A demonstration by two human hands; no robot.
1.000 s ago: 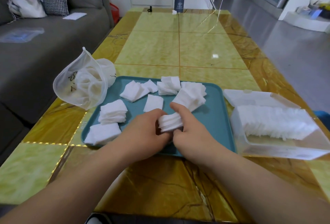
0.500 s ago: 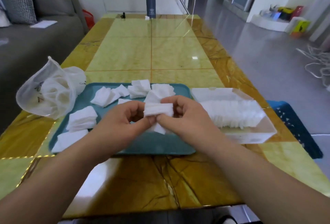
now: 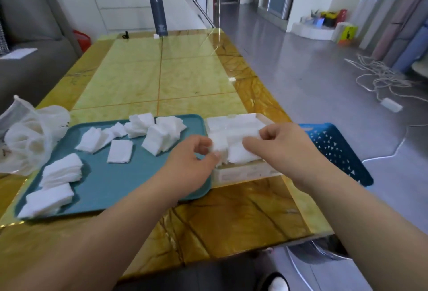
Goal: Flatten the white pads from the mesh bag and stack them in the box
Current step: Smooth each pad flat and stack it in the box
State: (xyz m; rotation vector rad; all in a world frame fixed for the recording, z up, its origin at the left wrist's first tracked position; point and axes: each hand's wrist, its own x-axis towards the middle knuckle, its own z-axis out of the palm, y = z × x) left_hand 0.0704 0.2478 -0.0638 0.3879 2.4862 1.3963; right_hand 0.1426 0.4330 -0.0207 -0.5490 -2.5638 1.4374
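Observation:
Both hands are over the clear plastic box (image 3: 240,172) at the tray's right side. My left hand (image 3: 192,163) pinches the left end of a small stack of white pads (image 3: 229,149), and my right hand (image 3: 280,144) pinches its right end, above the row of pads inside the box. Several loose pads and small piles (image 3: 159,135) lie on the teal tray (image 3: 115,186). Further piles (image 3: 61,171) sit at the tray's left. The white mesh bag (image 3: 27,137) lies off the tray's left edge with pads inside.
The yellow marble table (image 3: 162,77) stretches ahead, with a dark flask (image 3: 158,17) at its far end. A blue perforated basket (image 3: 333,149) stands on the floor right of the box. A grey sofa (image 3: 30,42) is on the left, cables (image 3: 382,79) on the floor at right.
Both hands lifted the stack of pads from above the tray and carried it right, over the box. The view has swung to the right.

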